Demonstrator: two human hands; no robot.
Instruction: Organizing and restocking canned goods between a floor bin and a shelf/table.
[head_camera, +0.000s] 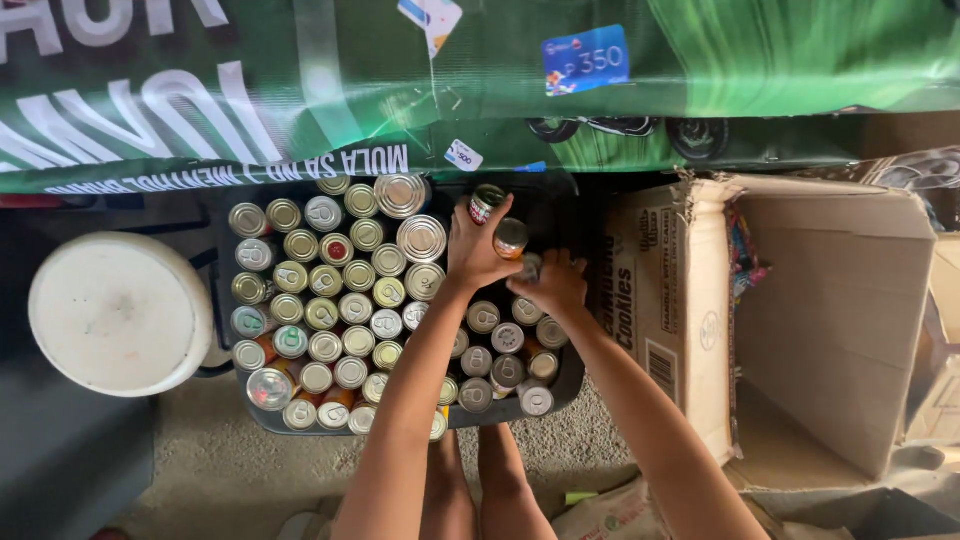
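Note:
A dark plastic crate (566, 385) on the floor is packed with several upright tin cans (330, 300), their silver and gold lids facing up. My left hand (476, 250) reaches over the crate's far right part and grips a small can (486, 203) with a red label. A second can (511, 238) with an orange label shows between my two hands. My right hand (552, 282) is closed around a can (531, 265) just right of the left hand. My bare legs (480, 480) show below the crate.
A round white lid or stool top (118, 313) sits left of the crate. An open cardboard box (800, 320) lies on its side to the right. A green printed tarpaulin (480, 90) hangs along the back. Rough concrete floor (220, 470) lies in front.

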